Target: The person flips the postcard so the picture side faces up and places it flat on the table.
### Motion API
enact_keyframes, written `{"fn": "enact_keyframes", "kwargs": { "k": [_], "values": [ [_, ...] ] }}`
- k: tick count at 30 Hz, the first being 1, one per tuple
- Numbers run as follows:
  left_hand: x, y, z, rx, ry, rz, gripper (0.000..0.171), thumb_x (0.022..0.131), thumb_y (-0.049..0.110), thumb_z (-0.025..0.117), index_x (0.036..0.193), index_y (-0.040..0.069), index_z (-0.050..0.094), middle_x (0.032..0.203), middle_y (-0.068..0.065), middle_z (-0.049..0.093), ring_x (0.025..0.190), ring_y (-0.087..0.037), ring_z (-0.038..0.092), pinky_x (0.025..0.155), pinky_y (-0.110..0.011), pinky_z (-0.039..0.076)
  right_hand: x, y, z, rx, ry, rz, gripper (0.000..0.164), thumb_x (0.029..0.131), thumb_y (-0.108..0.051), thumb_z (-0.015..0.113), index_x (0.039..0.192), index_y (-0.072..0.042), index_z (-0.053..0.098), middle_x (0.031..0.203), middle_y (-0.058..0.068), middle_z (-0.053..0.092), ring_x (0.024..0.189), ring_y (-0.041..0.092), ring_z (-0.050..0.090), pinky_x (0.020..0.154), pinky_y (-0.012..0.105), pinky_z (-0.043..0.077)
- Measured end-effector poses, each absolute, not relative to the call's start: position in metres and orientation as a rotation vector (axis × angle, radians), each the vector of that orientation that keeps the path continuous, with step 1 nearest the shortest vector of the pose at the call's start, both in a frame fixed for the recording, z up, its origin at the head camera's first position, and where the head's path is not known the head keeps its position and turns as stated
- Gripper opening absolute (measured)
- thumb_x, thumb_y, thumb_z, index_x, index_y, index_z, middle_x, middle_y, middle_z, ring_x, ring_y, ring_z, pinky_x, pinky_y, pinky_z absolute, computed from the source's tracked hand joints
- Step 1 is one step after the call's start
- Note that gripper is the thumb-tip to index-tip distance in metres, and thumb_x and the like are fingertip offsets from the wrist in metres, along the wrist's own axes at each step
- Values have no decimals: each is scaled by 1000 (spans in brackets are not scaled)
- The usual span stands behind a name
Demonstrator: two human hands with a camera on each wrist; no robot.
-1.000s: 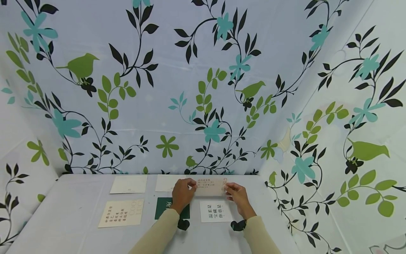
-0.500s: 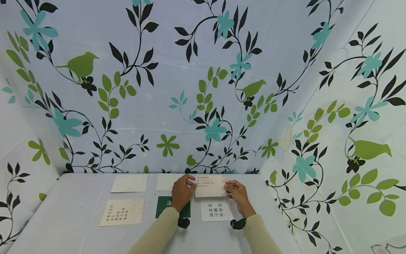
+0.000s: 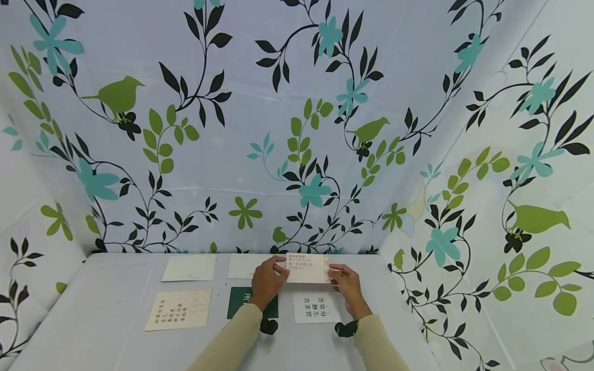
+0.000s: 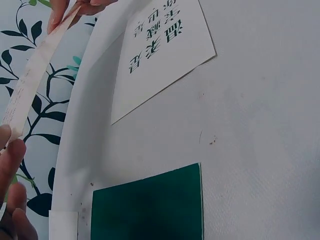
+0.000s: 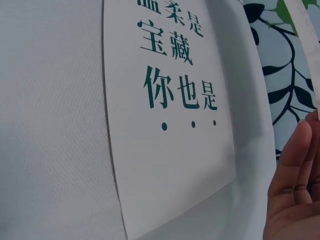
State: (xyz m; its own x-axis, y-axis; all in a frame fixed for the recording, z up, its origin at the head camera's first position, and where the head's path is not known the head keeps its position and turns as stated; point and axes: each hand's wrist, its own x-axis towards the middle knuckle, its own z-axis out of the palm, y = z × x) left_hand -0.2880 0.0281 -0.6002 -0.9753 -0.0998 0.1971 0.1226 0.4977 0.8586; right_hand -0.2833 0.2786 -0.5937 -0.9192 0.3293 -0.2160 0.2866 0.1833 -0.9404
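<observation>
Both hands hold up a pale pink card (image 3: 307, 269) with small printed lines and reddish characters at its right end. My left hand (image 3: 268, 281) pinches the card's left edge; my right hand (image 3: 348, 288) pinches the right edge. In the left wrist view the card (image 4: 35, 75) is raised off the table and seen nearly edge-on. Below it lies a white card (image 3: 315, 307) with green characters, shown large in the right wrist view. A dark green card (image 3: 235, 304) lies under my left forearm, partly hidden by it.
On the left of the white table (image 3: 83, 319) lie a cream card with characters (image 3: 178, 310) and a blank cream card (image 3: 188, 268). Another pale card (image 3: 240, 266) lies at the back, partly behind my left hand. Patterned cloth (image 3: 223, 154) rises behind the table.
The pink card tilts more upright toward the camera than a second ago, and its upper edge has risen slightly. Both hands keep their grip; the other cards stay put.
</observation>
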Motion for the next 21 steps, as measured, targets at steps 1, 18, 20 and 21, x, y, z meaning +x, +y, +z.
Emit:
{"fn": "enact_keyframes", "kwargs": {
  "k": [1, 18, 20, 21],
  "values": [
    [-288, 28, -600, -35, -2527, -1471, 41, 89, 20, 84, 129, 17, 75, 82, 1, 75, 67, -12, 57, 62, -31, 43, -283, 278, -594, -622, -2390, 1889, 25, 100, -18, 71, 125, -19, 76, 107, 5, 78, 90, 21, 71, 78, 32, 60],
    [-288, 26, -601, -136, -2627, -1450, 68, 85, 13, 88, 148, 13, 63, 73, 7, 63, 72, -13, 53, 79, -39, 47, -283, 276, -594, -520, -2440, 1932, 55, 92, -4, 77, 143, -24, 68, 115, 8, 74, 95, 29, 72, 74, 32, 60],
    [-288, 27, -601, -127, -2622, -1446, 66, 86, 14, 88, 147, 12, 64, 73, 7, 63, 73, -13, 53, 81, -40, 47, -283, 276, -594, -528, -2441, 1934, 54, 93, -5, 77, 143, -24, 69, 115, 8, 74, 95, 29, 72, 75, 31, 59],
    [-288, 27, -601, -121, -2619, -1445, 65, 86, 14, 88, 146, 12, 64, 74, 6, 64, 74, -13, 53, 80, -39, 47, -283, 276, -594, -529, -2441, 1933, 53, 93, -6, 77, 142, -24, 69, 115, 8, 74, 95, 28, 72, 75, 31, 59]
  ]
}}
